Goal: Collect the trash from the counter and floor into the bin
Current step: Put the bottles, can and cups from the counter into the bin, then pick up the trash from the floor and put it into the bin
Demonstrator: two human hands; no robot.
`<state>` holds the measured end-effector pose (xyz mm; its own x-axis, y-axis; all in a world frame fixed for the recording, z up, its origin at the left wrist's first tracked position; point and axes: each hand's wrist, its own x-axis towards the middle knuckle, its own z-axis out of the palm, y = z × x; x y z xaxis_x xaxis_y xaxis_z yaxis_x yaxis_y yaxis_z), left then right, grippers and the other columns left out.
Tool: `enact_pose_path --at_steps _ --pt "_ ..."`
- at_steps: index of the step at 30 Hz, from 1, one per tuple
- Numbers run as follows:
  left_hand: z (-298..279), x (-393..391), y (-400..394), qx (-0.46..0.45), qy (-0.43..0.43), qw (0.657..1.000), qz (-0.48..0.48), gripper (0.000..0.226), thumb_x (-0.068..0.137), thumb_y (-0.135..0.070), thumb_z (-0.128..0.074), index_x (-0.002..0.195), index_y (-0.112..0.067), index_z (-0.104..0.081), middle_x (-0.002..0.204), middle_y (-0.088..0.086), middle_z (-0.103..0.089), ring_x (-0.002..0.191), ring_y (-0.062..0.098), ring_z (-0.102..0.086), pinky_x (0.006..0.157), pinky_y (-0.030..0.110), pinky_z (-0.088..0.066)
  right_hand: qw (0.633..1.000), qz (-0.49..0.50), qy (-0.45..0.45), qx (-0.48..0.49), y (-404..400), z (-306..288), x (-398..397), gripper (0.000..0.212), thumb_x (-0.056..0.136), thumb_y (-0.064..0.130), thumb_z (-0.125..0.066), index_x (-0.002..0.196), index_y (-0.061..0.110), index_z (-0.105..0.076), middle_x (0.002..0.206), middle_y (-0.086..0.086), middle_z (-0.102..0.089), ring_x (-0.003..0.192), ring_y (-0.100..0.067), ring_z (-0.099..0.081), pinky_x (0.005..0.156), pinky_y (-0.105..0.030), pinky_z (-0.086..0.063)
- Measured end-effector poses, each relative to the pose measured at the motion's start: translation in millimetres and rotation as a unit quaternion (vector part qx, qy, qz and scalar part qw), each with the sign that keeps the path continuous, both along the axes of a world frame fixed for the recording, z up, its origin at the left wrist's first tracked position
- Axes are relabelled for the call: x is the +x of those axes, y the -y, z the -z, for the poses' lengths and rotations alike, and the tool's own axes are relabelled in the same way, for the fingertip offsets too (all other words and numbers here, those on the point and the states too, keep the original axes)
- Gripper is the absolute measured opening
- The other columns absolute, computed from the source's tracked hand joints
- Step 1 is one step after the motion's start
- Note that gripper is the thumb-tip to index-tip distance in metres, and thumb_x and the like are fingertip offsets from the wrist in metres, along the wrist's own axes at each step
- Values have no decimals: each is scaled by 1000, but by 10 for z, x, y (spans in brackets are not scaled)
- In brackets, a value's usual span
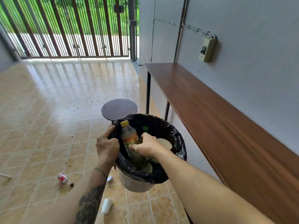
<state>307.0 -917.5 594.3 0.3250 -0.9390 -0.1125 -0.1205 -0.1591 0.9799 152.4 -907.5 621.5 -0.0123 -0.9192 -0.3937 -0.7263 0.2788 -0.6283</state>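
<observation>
While the left hand (107, 147) clamps the bin (137, 183) by its left rim and the right hand (146, 147) closes on a bottle (129, 135) inside, floor trash lies below-left — a red can (63, 178) and a white cup (106, 206), long axis toward the bin — nearer the left hand.

A round dark stool (119, 109) stood on the glossy tan floor tiles (64, 97), just beside the near black leg (148, 92) of the wall-mounted worktop. A beige switch box (207, 50) was fixed to the grey wall (258, 62), with clipped cables (196, 29) running to its top. At the far end, a gate of brown bars (68, 26) closed the space, and green grass (97, 7) showed beyond it.
</observation>
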Motion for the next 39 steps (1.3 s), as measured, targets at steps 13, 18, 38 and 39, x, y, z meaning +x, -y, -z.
enact_pose_path --at_steps 13,18,38,39 --pt "203 382 -96 17 -40 997 -68 65 73 6 -45 129 -18 -66 121 -1 -68 114 21 -62 106 37 -47 973 -104 -141 -152 -30 -59 -87 63 85 43 -61 143 27 -42 135 -5 -59 120 -30 -57 96 -44 -49" --pt "197 598 -153 16 -44 995 -86 67 73 8 -43 131 -18 -65 123 2 -68 112 22 -62 102 36 -51 967 -89 -133 -198 198 -165 -179 62 85 40 -61 144 27 -45 144 -3 -52 131 -28 -48 104 -43 -43" --pt "543 3428 -1245 0 -16 973 -232 71 75 13 -34 136 -13 -61 136 -3 -60 121 12 -57 90 10 -47 983 -116 45 -136 69 435 2565 52 98 15 -49 150 18 -42 152 -8 -46 141 -28 -39 113 -36 -29" --pt "589 3644 -1301 5 -10 971 -238 71 76 13 -34 137 -13 -60 136 -3 -60 117 11 -58 80 4 -45 983 -120 46 -130 19 503 2805 53 97 13 -49 150 19 -42 152 -8 -47 141 -28 -40 113 -35 -30"
